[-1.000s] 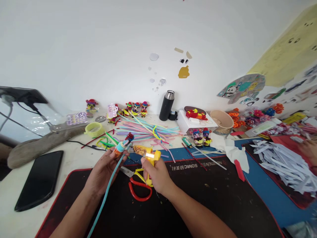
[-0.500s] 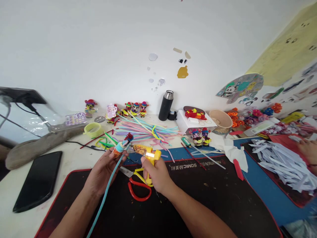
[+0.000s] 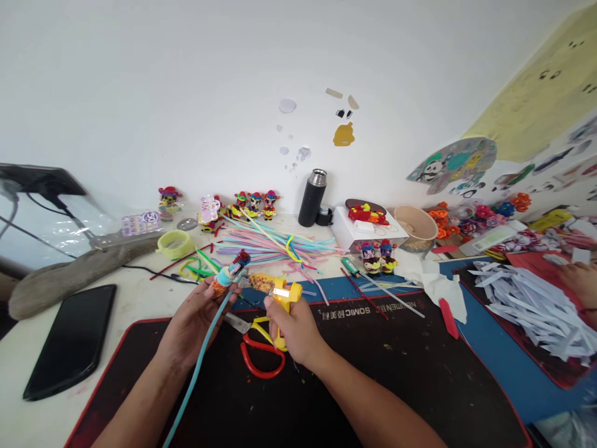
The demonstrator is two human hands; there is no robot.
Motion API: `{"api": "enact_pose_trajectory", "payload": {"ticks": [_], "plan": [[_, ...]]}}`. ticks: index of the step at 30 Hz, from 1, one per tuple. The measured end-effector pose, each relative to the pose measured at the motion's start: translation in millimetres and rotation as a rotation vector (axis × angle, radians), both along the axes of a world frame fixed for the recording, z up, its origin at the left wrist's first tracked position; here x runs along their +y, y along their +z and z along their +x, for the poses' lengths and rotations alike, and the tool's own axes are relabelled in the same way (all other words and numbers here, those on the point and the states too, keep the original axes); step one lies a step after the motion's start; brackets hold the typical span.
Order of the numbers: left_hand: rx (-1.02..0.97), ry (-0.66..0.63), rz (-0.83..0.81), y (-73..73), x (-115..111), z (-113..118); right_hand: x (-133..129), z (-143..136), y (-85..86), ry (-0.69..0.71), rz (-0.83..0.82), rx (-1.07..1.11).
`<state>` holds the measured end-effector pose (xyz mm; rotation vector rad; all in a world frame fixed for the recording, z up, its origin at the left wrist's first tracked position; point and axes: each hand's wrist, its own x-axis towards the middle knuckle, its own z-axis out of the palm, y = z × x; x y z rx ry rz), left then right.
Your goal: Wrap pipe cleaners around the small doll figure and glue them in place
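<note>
Small figure partly wrapped, held at a glue gun's nozzle

Nearest the front edge of the desk, a blue pipe cleaner trails from the small figure over a dark mat. Scissors lie on the mat, partly beneath the right hand. The left hand has its fingers curled, pinching the small figure above the mat's far edge. The right hand is closed around the glue gun; nozzle contact and trigger position cannot be told. The blue wrapping appears begun but incomplete, its long tail loose. Beyond, a pipe cleaner bundle lies towards the desk's back edge. Dressed figures stand behind it, seemingly further along than the held one, left of a black flask.
</note>
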<state>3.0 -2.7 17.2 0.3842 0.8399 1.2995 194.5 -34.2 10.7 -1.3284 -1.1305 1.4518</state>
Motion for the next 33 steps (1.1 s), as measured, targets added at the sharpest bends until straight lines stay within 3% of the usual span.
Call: {"api": "enact_pose_trajectory", "payload": {"ticks": [33], "plan": [[-0.010, -0.004, 0.015, -8.0, 0.9, -4.3, -2.8, -3.2, -0.7, 0.011, -0.009, -0.016]]}}
